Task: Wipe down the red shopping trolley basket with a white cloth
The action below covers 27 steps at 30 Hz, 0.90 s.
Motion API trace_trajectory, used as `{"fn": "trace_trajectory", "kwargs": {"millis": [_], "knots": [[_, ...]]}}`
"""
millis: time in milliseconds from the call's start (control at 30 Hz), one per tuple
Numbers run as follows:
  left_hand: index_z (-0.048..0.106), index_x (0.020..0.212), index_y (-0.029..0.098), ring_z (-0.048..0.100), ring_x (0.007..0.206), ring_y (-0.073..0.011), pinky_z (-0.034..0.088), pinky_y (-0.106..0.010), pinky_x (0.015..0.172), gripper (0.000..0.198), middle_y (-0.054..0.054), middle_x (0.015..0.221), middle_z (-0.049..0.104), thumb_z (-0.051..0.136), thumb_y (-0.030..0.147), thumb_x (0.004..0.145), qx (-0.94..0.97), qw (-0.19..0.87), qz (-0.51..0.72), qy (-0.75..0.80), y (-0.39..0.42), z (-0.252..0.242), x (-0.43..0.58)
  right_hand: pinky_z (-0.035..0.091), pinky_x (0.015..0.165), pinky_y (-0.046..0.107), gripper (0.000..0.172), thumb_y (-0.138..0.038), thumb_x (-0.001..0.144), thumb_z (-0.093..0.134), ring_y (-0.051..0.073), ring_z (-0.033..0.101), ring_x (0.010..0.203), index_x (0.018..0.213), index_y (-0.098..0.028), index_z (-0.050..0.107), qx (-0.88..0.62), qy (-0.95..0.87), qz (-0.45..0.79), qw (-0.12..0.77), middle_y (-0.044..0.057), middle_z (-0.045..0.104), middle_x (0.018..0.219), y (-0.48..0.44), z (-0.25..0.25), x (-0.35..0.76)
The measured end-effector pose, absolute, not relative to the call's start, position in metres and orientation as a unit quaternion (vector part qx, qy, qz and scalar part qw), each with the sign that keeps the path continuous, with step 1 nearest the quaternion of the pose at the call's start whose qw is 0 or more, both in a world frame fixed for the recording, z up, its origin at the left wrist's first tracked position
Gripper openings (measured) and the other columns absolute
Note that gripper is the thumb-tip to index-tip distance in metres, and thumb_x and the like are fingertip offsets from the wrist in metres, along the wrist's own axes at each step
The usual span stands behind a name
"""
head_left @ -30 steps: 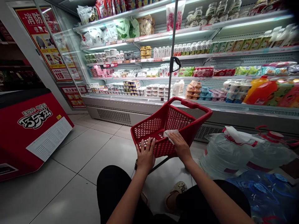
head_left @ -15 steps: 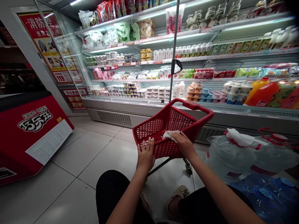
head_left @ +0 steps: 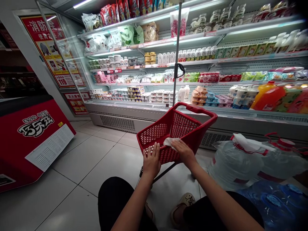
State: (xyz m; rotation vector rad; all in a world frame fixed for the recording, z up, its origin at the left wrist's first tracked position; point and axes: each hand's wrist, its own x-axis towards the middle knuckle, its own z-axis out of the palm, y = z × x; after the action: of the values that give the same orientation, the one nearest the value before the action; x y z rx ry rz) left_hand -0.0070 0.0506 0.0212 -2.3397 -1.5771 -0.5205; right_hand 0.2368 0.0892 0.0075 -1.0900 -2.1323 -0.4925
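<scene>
In front of me stands a red plastic shopping cart [head_left: 157, 130] with lattice sides and a looped handle [head_left: 204, 112]. My left hand [head_left: 151, 160] lies with its fingers spread against the near side of the cart, by the rim. On that same rim, further right, my right hand [head_left: 183, 151] presses a white cloth or tissue [head_left: 169, 141], its fingers closed over it. Part of the cloth sticks out past the fingertips over the cart's inside. My palm hides the rest.
A refrigerated display [head_left: 134, 107] with bottles, cups and pouches runs behind the cart, its glass door handle [head_left: 179, 70] close by. Large water jugs [head_left: 235, 162] and blue bottles [head_left: 271, 200] stand at right. A red freezer chest [head_left: 57, 128] is at left, tiled floor [head_left: 79, 166] between.
My right hand has slid the cloth a little left along the rim, nearer my left hand. The cart's handle has shifted slightly left. My left hand stays at the rim.
</scene>
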Motion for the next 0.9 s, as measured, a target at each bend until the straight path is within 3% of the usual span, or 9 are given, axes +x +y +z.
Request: {"fn": "trace_trajectory", "kwargs": {"millis": [200, 467, 767, 900], "knots": [[0.0, 0.169, 0.013, 0.036, 0.155, -0.0316, 0.027, -0.054, 0.127, 0.096, -0.019, 0.173, 0.023, 0.053, 0.021, 0.089, -0.816, 0.124, -0.248, -0.507, 0.048, 0.015, -0.02, 0.039, 0.126, 0.049, 0.063, -0.002, 0.093, 0.042, 0.023, 0.056, 0.141, 0.152, -0.021, 0.054, -0.474, -0.787, -0.19, 0.347, 0.007, 0.063, 0.149, 0.095, 0.009, 0.262], [0.002, 0.168, 0.01, 0.031, 0.158, -0.0302, 0.027, -0.053, 0.127, 0.096, -0.021, 0.172, 0.025, 0.054, 0.02, 0.087, -0.821, 0.104, -0.233, -0.511, 0.052, 0.011, -0.024, 0.043, 0.123, 0.043, 0.06, -0.001, 0.091, 0.048, 0.022, 0.057, 0.14, 0.148, -0.018, 0.058, -0.402, -0.835, -0.172, 0.335, 0.009, 0.062, 0.15, 0.071, -0.001, 0.148], [-0.007, 0.168, 0.018, 0.029, 0.158, -0.0309, 0.036, -0.052, 0.124, 0.102, -0.016, 0.176, 0.014, 0.054, 0.013, 0.086, -0.823, 0.078, -0.272, -0.493, 0.047, 0.005, -0.042, 0.04, 0.125, 0.048, 0.064, -0.001, 0.094, 0.043, 0.022, 0.059, 0.139, 0.154, -0.021, 0.053, -0.44, -0.804, -0.183, 0.356, 0.007, 0.064, 0.147, 0.082, 0.01, 0.221], [-0.01, 0.167, 0.014, 0.027, 0.159, -0.0327, 0.034, -0.054, 0.125, 0.106, -0.019, 0.175, 0.016, 0.056, 0.014, 0.084, -0.819, 0.074, -0.275, -0.499, 0.048, 0.005, -0.035, 0.042, 0.124, 0.047, 0.06, -0.001, 0.092, 0.045, 0.024, 0.06, 0.137, 0.149, -0.018, 0.058, -0.431, -0.812, -0.18, 0.35, 0.009, 0.067, 0.144, 0.076, 0.004, 0.19]]}}
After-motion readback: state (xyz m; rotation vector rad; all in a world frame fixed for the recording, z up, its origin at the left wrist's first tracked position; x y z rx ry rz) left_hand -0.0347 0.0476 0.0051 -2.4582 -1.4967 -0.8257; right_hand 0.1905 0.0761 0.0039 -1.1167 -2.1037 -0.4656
